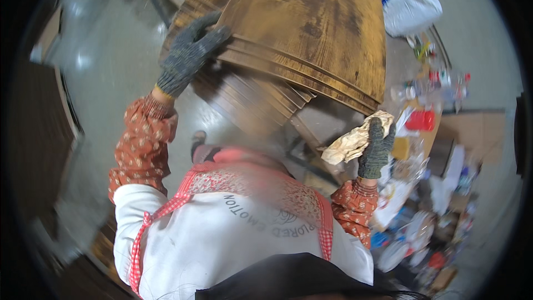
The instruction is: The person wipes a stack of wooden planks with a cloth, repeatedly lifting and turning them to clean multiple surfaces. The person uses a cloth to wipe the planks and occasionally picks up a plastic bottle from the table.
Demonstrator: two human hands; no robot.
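Dark-stained wood, rubbed and blotchy, fills the top middle: a large wooden tabletop (pixel 311 28) with a moulded, stepped edge, tilted up on end in front of the person. Everything below is placed against it. To its left lies pale grey floor (pixel 111 83). At the tabletop's lower left corner the left hand (pixel 189 55), in a grey knit glove, is clamped over the moulded rim, fingers curled on top and the rest of the hand against the edge. Below the tabletop's lower edge more brown boards seem to be stacked, though blur makes this uncertain. Just under its lower right corner the right hand (pixel 377 147), also gloved in grey, is closed around a crumpled beige rag (pixel 352 141), which nearly touches the edge. Right of the tabletop stands a cluttered workbench (pixel 444 128) with a red container (pixel 420 120), and above that a white plastic bag (pixel 408 8).
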